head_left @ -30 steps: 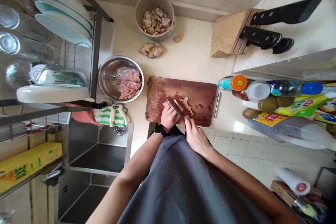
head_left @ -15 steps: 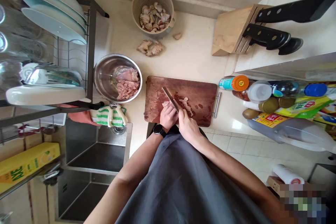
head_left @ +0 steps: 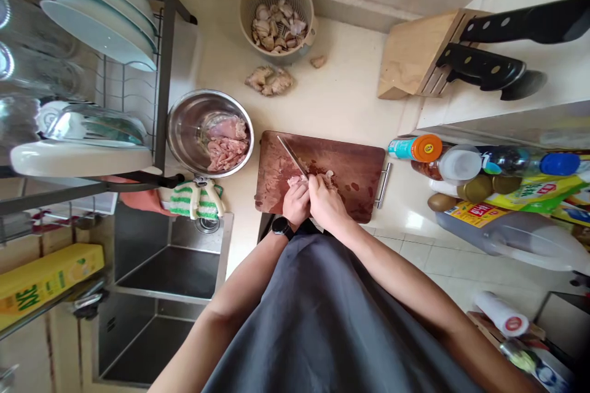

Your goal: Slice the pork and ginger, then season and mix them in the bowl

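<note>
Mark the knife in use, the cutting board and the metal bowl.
Knife [head_left: 292,156]: head view, on the blade.
Cutting board [head_left: 343,156]: head view, on its bare top surface.
Metal bowl [head_left: 184,135]: head view, on the inner wall.

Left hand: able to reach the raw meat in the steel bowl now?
Likely yes: the steel bowl sits uncovered left of the cutting board, raw meat exposed. But the left hand seems to be steadying another piece beside the knife, so it would need freeing first.

Soft light fills my feed, white glare spotting the counter [head_left: 341,104]. I see the jug [head_left: 488,237] stretched toward the right edge, the sink [head_left: 138,236] darker at left.
</note>
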The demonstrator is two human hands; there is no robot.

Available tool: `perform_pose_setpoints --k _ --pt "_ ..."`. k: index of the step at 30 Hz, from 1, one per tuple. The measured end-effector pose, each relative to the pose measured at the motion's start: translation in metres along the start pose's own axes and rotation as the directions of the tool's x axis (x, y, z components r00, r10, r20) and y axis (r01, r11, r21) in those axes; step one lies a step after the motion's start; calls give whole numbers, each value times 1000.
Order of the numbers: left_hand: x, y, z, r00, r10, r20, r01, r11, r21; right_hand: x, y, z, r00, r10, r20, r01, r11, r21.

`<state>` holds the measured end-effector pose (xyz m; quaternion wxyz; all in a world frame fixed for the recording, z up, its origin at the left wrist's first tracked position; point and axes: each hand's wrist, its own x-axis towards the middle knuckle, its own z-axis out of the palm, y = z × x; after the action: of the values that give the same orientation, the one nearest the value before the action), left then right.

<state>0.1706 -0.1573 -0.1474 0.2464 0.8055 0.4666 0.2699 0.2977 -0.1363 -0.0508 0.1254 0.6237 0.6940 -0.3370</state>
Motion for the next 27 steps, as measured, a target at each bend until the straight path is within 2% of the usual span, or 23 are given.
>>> perform_pose_setpoints --k 2,4,7,9,11,14,18,21,27 --pt "1 1 0 1000 15 -20 -14 1000 6 -9 11 3 1000 5 15 -5 999 35" --pt "1 2 0 999 27 -43 -26 1000 15 -33 27 15 998 17 61 -22 996 84" --pt "2 2 -2 999 25 -44 -24 1000 4 -69 46 35 1000 26 2 -26 992 127" --pt "1 2 -3 1000 11 -27 -10 1000 9 -82 47 43 998 30 -57 -24 994 106" --pt "1 0 -4 1000 -2 -5 2 1000 31 -85 40 46 998 15 -56 -12 999 44" --pt "0 -3 -4 1000 7 27 -8 999 46 -85 28 46 1000 -1 24 3 997 -73" --pt "-2 -6 -2 999 22 29 -24 998 61 -93 29 47 995 13 95 0 991 -136" --pt "-1 -5 -2 1000 20 15 -21 998 64 -88 28 44 992 20 127 -2 990 -140" --pt "4 -2 -5 1000 -18 -3 19 999 38 -29 -1 14 998 9 63 -4 997 -81"
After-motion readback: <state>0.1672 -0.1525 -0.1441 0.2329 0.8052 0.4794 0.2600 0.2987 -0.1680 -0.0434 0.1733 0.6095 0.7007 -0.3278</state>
